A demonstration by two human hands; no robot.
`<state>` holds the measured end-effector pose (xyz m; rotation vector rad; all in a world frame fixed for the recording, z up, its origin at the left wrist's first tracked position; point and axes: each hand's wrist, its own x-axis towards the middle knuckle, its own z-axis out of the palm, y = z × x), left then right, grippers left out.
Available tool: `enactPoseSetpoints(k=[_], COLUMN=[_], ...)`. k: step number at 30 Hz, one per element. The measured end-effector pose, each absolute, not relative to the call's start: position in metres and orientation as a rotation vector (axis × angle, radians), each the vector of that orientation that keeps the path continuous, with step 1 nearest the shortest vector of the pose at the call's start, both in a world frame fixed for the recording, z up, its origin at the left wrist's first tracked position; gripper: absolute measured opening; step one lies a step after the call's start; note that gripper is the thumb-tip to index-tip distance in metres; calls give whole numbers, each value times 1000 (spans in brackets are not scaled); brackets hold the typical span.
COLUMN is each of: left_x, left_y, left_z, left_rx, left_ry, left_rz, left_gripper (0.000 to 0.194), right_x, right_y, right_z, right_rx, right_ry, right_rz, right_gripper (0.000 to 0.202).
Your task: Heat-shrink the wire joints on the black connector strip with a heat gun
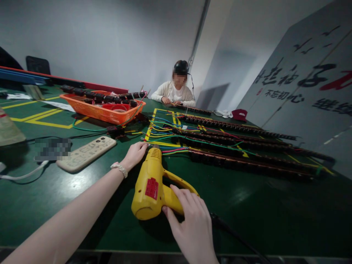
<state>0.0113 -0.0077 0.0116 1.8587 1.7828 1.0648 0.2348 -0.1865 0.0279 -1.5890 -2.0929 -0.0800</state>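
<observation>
My right hand [192, 216] is wrapped round the handle of a yellow heat gun [148, 183], which lies low over the green table with its nozzle pointing away from me. Just left of the nozzle, my left hand [134, 157] has its fingers pinched together; what they hold is too small to make out. Red and green wires [176, 150] run from beyond the nozzle to a long dark strip [247, 165] on the right. More wires [162, 126] with bare or lugged ends fan out behind, from further dark strips [233, 126].
An orange basket [123, 116] of dark parts stands at the back left. A phone in a beige case [88, 154] and a white cable [24, 177] lie left. The heat gun's black cord [236, 233] trails right. Across the table [269, 209] sits another person [176, 90].
</observation>
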Motion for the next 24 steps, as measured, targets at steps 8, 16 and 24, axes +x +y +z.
enactPoseSetpoints(k=[8, 16, 24], left_x=[11, 11, 10], left_y=[-9, -10, -8], left_z=[13, 14, 12], left_rx=[1858, 1842, 1834], left_ry=[1769, 1766, 1758], left_rz=[1074, 1083, 1094], left_gripper=[47, 47, 45], right_x=[268, 294, 299], right_y=[-188, -189, -188], right_z=[24, 21, 16], right_rx=[-1588, -1619, -1539], right_ry=[-2080, -2049, -2063], right_rz=[-339, -448, -541], right_gripper=[47, 48, 48])
